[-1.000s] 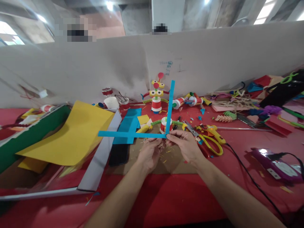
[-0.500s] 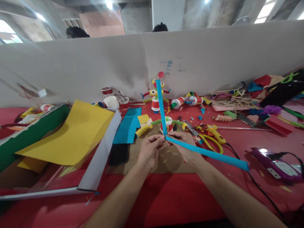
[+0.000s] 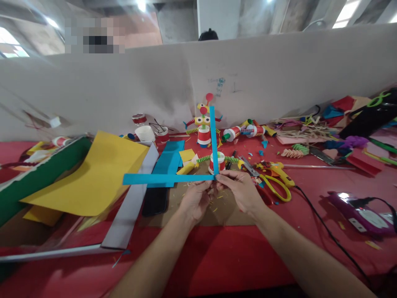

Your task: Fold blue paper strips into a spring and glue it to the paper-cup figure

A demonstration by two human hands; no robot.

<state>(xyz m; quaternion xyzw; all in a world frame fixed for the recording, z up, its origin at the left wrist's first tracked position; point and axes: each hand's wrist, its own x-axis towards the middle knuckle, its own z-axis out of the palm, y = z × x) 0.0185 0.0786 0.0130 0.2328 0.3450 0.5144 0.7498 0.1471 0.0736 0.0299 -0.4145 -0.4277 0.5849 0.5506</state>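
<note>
Two long blue paper strips meet at a corner between my hands. One blue strip runs level to the left and the other blue strip stands straight up. My left hand and my right hand both pinch the strips at the joint, above a brown cardboard sheet. Just behind the joint stands a small red and white paper cup with green spring arms.
A paper-cup robot figure stands by the white partition. Yellow paper, green card and blue paper lie left. Yellow scissors, a glue gun with black cable and scraps lie right.
One strip has swung from pointing down-right over my right forearm across to level left. The other strip has straightened to upright. My hands stayed at the joint.
</note>
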